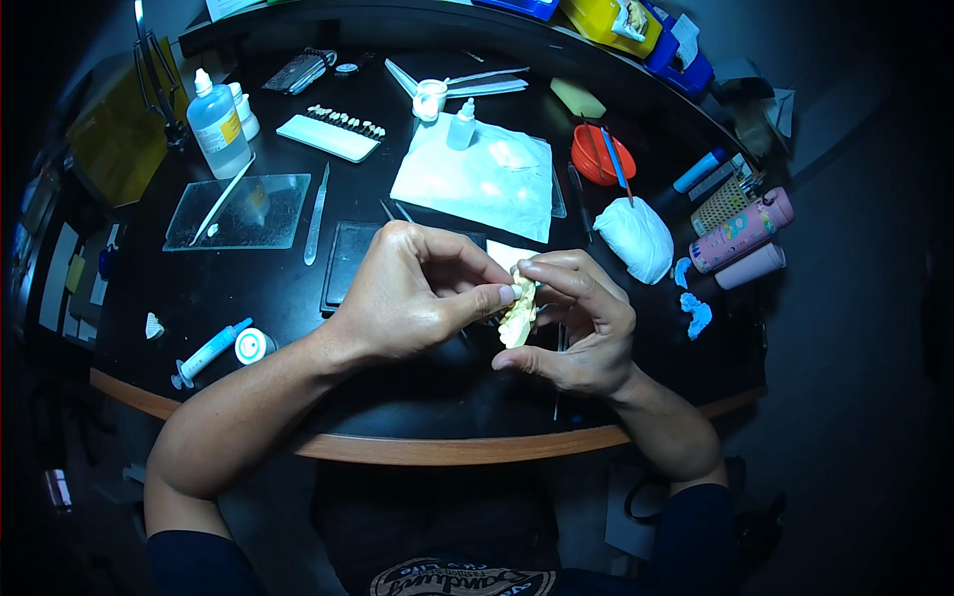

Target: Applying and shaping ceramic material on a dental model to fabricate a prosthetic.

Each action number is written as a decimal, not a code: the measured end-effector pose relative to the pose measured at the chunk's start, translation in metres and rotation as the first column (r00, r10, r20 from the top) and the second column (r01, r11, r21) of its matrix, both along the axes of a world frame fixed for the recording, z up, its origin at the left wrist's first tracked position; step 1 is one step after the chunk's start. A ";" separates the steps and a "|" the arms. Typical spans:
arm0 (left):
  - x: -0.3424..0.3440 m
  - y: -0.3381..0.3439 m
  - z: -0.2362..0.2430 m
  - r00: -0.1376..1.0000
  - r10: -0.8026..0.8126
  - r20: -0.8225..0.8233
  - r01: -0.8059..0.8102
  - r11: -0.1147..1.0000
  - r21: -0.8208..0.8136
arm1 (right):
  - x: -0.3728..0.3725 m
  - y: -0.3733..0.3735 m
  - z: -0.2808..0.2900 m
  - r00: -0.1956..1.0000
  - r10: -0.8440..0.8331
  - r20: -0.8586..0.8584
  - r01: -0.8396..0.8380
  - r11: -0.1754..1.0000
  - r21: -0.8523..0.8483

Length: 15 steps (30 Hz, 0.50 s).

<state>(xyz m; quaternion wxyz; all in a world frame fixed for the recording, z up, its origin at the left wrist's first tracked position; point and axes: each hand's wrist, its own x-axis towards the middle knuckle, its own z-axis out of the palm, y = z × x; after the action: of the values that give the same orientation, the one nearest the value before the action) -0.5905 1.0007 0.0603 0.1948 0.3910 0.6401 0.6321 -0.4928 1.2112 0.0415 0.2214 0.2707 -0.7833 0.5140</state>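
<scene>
A cream-yellow, ridged plaster dental cast [517, 328] is held between two bare hands above a black, wood-edged table [457, 422]. The right hand [603, 338] is clamped on the cast, which lies at its 9 o'clock; the left hand [402, 288], thumb and forefinger together against it, has it at 3 o'clock. Both touch it, neither nearer. Its long axis points just past 12 o'clock and just past 6. Whether the left fingertips pinch anything small is unclear.

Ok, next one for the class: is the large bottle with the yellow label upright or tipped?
Upright: the bottle stands on its base, its white cap on top.
</scene>
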 end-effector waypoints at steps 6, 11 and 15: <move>0.000 0.001 0.000 0.997 0.003 -0.081 0.000 0.999 0.046 | 0.001 0.001 -0.003 1.000 0.018 0.010 -0.018 1.000 -0.007; 0.002 0.001 0.004 0.999 0.018 0.027 -0.019 0.999 0.045 | 0.003 -0.005 -0.003 0.998 0.043 0.053 -0.036 0.992 -0.117; 0.006 -0.001 0.009 0.998 0.045 0.052 -0.047 0.999 0.027 | 0.003 -0.010 -0.008 0.997 0.029 0.075 -0.015 0.984 -0.179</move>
<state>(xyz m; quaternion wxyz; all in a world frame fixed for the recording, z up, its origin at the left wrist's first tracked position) -0.5849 0.9995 0.0697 0.1910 0.3625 0.6347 0.6552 -0.4902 1.2013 0.0332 0.2086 0.2382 -0.7391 0.5946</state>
